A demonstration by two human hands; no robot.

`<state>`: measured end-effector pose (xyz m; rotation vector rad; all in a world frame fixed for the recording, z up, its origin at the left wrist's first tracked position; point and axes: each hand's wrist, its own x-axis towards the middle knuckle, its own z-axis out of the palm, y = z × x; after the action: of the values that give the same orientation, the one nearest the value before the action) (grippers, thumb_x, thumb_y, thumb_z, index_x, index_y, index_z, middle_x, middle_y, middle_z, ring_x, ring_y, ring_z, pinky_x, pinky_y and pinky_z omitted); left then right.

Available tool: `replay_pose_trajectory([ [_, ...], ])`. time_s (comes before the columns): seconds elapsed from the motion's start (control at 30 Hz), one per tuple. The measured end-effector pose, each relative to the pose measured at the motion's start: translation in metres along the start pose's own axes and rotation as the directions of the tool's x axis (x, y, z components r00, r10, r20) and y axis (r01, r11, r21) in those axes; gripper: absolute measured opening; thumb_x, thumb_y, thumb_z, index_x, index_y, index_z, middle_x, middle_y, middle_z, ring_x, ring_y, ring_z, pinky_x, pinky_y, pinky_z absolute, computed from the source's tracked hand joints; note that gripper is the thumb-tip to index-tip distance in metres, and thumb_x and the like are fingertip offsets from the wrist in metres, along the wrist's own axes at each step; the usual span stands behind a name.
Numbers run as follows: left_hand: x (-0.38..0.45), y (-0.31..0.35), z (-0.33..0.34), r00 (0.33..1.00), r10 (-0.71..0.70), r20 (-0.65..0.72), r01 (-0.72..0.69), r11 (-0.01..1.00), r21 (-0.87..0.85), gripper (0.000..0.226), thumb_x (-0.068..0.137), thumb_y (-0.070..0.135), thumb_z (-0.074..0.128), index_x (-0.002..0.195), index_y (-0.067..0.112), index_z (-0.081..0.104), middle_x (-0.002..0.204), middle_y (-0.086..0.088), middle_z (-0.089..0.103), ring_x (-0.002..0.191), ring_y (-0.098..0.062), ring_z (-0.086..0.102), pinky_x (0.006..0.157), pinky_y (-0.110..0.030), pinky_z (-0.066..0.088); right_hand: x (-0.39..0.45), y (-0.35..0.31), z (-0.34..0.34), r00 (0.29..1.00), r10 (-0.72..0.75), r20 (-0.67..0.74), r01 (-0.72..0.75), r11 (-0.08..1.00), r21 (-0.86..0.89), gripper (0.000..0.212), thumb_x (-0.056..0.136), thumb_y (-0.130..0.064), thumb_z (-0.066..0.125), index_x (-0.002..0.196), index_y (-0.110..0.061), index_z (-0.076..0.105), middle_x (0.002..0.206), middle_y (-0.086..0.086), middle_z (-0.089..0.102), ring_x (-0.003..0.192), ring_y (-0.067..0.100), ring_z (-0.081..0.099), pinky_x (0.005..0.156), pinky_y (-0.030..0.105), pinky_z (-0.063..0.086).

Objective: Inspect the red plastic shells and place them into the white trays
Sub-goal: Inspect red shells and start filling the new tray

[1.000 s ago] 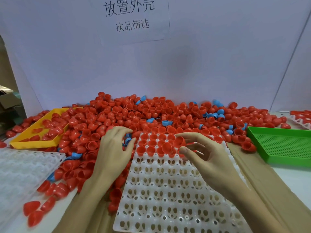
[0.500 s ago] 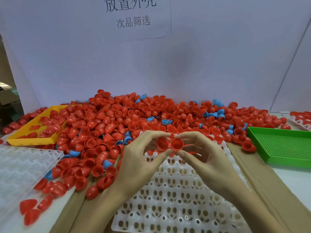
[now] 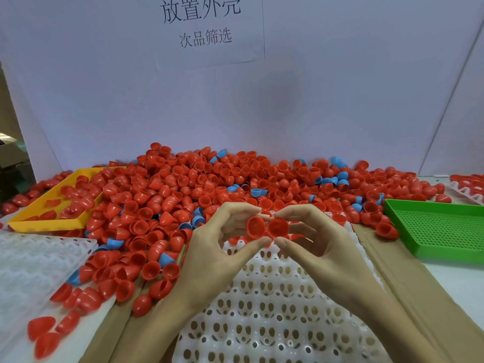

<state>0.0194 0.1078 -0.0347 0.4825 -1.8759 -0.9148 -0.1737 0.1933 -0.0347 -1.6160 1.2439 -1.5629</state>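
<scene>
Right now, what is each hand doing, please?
Left hand: closed on a red shell, pinched between thumb and fingers.
Right hand: closed on a second red shell, same pinch.

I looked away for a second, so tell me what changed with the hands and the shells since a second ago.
Both hands rose off the white tray. The left hand, earlier resting on the red pile, and the right hand now each pinch a red shell, left shell and right shell, side by side, open ends toward the camera. The yellow tray and green tray stayed put.
</scene>
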Motion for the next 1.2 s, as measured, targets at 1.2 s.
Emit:
replay_pose_trajectory([
  [1.2,-0.009,-0.025,0.005,0.799,-0.145,0.583,-0.200,0.851,0.486,0.043,0.103,0.063,0.045,0.137,0.044,0.063,0.154,0.033,0.041,0.139,0.022,0.028,0.116,-0.009,0.017,0.006,0.040,-0.057,0.953,0.051,-0.299,-0.243,0.717,-0.653,0.018,0.083,-0.040,0.083,0.094,-0.029,0.073,0.089,-0.014,0.070,0.081,0.000,0.067,0.069,0.015,0.056],
])
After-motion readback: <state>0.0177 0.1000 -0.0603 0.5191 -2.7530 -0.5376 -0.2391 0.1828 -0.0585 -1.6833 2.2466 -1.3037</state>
